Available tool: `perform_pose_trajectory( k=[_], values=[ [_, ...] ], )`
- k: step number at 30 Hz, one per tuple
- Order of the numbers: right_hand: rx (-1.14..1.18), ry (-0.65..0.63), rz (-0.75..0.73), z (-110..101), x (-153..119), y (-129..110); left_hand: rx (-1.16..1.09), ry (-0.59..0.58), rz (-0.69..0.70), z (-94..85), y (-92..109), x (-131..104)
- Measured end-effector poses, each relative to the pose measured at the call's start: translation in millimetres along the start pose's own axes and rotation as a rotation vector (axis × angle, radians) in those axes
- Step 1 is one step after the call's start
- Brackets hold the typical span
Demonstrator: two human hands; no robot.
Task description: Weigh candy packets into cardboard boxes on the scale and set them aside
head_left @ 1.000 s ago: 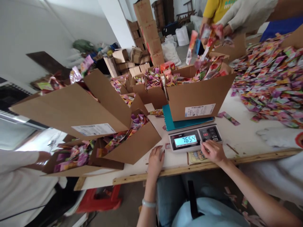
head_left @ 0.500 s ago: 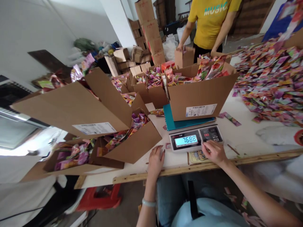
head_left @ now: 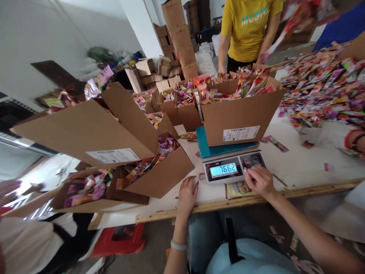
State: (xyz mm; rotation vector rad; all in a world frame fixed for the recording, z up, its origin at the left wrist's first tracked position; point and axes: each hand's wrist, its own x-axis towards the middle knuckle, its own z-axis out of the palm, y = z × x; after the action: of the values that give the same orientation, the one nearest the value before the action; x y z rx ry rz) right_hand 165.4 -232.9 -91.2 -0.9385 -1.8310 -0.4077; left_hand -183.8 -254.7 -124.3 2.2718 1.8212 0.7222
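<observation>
My left hand (head_left: 187, 194) lies palm down on the white table (head_left: 176, 205), fingers stretched out, with nothing in it. In front of it stands the corner of an open carton (head_left: 168, 175) of small candy packets. My right hand (head_left: 261, 182) is closed, fingers curled, at the keypad edge of a digital scale (head_left: 219, 182); I see nothing in it. The scale's display (head_left: 224, 170) is lit with digits. On its teal plate (head_left: 203, 146) rests a labelled cardboard box (head_left: 236, 118), filled above the rim with colourful packets.
A large tilted carton (head_left: 85, 133) rests over other boxes at left. Loose packets (head_left: 327, 87) pile up at right, where a co-worker's gloved hand (head_left: 322, 134) reaches in. A person in a yellow shirt (head_left: 242, 34) stands behind the boxes. Another person's arm (head_left: 34, 201) shows at left.
The last digits on the scale have changed. My right hand has shifted slightly; my left hand stays put. Packets now blur through the air at upper right. A person's arm has appeared at left.
</observation>
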Motion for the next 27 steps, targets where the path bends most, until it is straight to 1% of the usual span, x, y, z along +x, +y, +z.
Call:
perform_pose_trajectory(
  k=[3,4,5,6,7,8,10,11,12,13,15,20,22,24,27],
  values=[
    [-0.038,0.026,-0.023,-6.6,21.9,16.7,0.0,-0.005,0.003,-1.3,0.3,0.6],
    [-0.072,0.023,-0.007,-10.2,26.7,26.7,0.0,-0.002,0.004,-1.4,0.2,0.8],
    [-0.124,0.008,0.048,-14.9,28.9,38.9,0.0,0.005,0.006,-1.3,-0.1,1.0],
    [-0.191,-0.023,0.152,-20.5,28.2,52.6,-0.001,0.015,0.01,-1.0,-0.6,1.2],
    [-0.265,-0.079,0.297,-27.1,24.6,67.4,-0.004,0.025,0.017,-0.4,-1.2,1.4],
    [-0.339,-0.163,0.462,-34.1,18.6,82.5,-0.008,0.035,0.027,0.2,-1.8,1.7],
    [-0.447,-0.383,0.758,-47.3,3.0,110.5,-0.018,0.048,0.046,1.6,-3.1,2.8],
    [-0.475,-0.488,0.85,-52.1,-4.5,122.5,-0.022,0.051,0.052,2.2,-3.5,3.5],
    [-0.494,-0.569,0.907,-54.8,-10.4,132.6,-0.022,0.052,0.053,2.5,-3.7,4.4],
    [-0.513,-0.617,0.941,-54.9,-14.2,140.8,-0.021,0.05,0.053,2.5,-3.6,5.2],
    [-0.552,-0.649,0.975,-47.6,-14.9,152.5,-0.015,0.039,0.05,1.5,-2.6,6.3],
    [-0.58,-0.683,1.061,-5.6,1.1,164.1,0.008,0.016,0.042,-2.7,1.5,4.7],
    [-0.555,-0.677,1.067,6.2,1.6,164.9,0.015,0.023,0.031,-2.9,2.1,3.9],
    [-0.52,-0.66,1.048,9.7,-3.8,164.0,0.013,0.033,0.023,-1.5,1.5,3.5],
    [-0.457,-0.601,1.002,1.0,-16.8,161.5,-0.018,0.04,0.016,1.7,-0.2,2.2]
  ],
)
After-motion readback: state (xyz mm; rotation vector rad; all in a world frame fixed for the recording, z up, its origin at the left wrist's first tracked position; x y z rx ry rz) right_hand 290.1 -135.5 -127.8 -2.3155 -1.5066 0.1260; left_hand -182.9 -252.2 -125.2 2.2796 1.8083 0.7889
